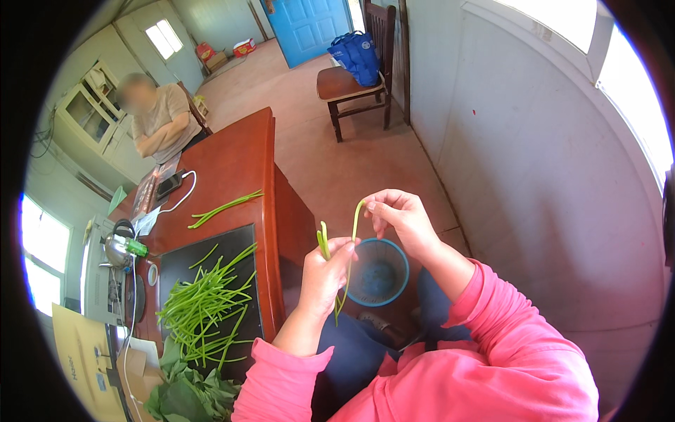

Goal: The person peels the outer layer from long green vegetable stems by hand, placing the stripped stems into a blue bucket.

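My left hand holds several green stems, their cut ends standing up above the fingers. One longer stem runs from my left thumb up to my right hand, whose thumb and forefinger pinch its upper end. Below both hands, on the floor, stands a blue plastic basket. To the left, a loose heap of green stems lies on the black mat of the desk, and a small bunch of stems rests apart on the bare wood.
The reddish wooden desk carries a phone on a white cable, a metal kettle and green leaves. A person sits at its far side with folded arms. A chair holding a blue bag stands near the wall.
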